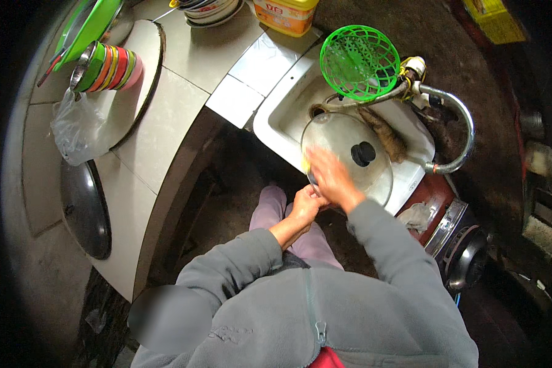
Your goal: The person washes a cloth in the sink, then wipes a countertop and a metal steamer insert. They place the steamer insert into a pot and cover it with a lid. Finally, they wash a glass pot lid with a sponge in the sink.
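A glass pot lid (340,133) with a metal rim and a black knob (363,153) is tilted over the near side of a white ceramic sink (276,115). My left hand (305,204) grips the lid's lower rim, near my legs. Blurred by motion, my right hand (330,177) lies on the left part of the lid's face. A bit of yellow material (306,163), perhaps a sponge or cloth, shows at its fingers; the rest is hidden beneath them. Behind the lid, a brown elongated object (386,133) rests in the basin.
A green plastic basket (359,62) sits over the sink's far side, beside a curved metal pipe (464,119). On the tiled counter stand stacked colourful bowls (112,66), a plastic bag (76,129), a black round lid (85,207) and a yellow tub (285,16). A gas stove (460,248) is at right.
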Demonstrator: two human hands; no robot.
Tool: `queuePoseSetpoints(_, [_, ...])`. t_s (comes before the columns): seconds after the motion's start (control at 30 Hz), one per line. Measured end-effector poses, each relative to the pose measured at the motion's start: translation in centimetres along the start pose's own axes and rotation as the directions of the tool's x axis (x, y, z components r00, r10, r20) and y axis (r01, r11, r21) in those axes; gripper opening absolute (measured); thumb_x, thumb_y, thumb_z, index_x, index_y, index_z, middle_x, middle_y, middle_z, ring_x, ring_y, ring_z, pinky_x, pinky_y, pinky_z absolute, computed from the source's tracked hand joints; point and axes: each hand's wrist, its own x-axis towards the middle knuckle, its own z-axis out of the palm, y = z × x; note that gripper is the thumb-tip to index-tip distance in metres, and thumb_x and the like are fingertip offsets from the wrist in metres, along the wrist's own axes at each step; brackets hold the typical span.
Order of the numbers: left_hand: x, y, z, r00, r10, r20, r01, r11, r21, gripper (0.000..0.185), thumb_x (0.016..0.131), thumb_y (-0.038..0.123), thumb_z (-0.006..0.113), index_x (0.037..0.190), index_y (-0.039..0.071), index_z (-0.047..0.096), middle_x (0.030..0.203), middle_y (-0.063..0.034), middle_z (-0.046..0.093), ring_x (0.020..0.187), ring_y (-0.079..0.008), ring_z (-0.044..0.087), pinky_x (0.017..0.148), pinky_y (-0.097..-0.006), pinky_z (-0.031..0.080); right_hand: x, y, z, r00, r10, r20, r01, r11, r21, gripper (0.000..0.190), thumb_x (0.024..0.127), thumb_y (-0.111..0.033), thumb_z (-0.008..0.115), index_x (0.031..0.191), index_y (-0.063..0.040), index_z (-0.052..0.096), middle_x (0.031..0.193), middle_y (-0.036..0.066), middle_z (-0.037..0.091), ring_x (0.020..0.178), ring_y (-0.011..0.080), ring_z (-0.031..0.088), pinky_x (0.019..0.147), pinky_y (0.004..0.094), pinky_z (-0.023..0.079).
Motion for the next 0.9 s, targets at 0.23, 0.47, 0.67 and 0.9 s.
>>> queuePoseSetpoints(0.23, [-1.2, -0.1, 2.2, 0.999, -0.043, -0.025, 0.042, 0.998, -0.048, 0.013, 0.086, -0.001, 0.069, 0.092, 0.002, 0.057, 0.090, -0.0115, 0.070, 0.082, -0.0212, 0.071, 0.074, -0.0297, 0.057, 5.9, 5.4, -0.8, 0.991, 0.129, 0.019, -0.128, 0.991, -0.035, 0.043, 0.095, -0.012, 0.048, 0.137, -0.003, 0.052, 0.143, 0.018, 0.050, 0.136, 0.0366, 0.042, 0.114, 0.0432, 0.032])
queuePoseSetpoints(0.47, [1.6, 5.1, -3.0, 0.999, 0.018, -0.031, -0.021, 0.996, -0.089, 0.013, 0.088, 0.006, 0.064, 0.100, 0.003, 0.062, 0.093, -0.0104, 0.070, 0.083, -0.0190, 0.070, 0.077, -0.0321, 0.057, -1.9, -1.9, -1.7, 0.992, -0.004, 0.126, 0.008, 1.000, -0.028, 0.048, 0.091, -0.014, 0.053, 0.138, -0.003, 0.051, 0.143, 0.016, 0.051, 0.136, 0.0352, 0.041, 0.115, 0.0443, 0.030])
queuePoseSetpoints(0.67, [-0.8, 2.8, 0.0, 0.996, -0.091, -0.009, 0.089, 0.992, -0.091, 0.019, 0.085, -0.006, 0.066, 0.099, 0.000, 0.055, 0.088, -0.0133, 0.067, 0.082, -0.0284, 0.072, 0.078, -0.0355, 0.060, 0.2, 2.4, -1.8, 0.974, 0.209, -0.089, -0.216, 0.974, -0.074, 0.049, 0.092, -0.009, 0.050, 0.141, -0.003, 0.048, 0.145, 0.016, 0.047, 0.137, 0.0338, 0.041, 0.114, 0.0442, 0.031])
queuePoseSetpoints(0.9, [-1.6, 2.3, 0.6, 0.992, -0.127, 0.004, 0.127, 0.990, -0.055, 0.021, 0.085, -0.008, 0.065, 0.099, 0.001, 0.052, 0.087, -0.0132, 0.067, 0.080, -0.0263, 0.072, 0.074, -0.0327, 0.060, -3.8, -0.6, -2.4, 0.964, 0.233, -0.127, -0.253, 0.950, -0.180, 0.050, 0.091, -0.009, 0.052, 0.140, 0.000, 0.046, 0.142, 0.019, 0.048, 0.133, 0.0366, 0.043, 0.111, 0.0450, 0.034])
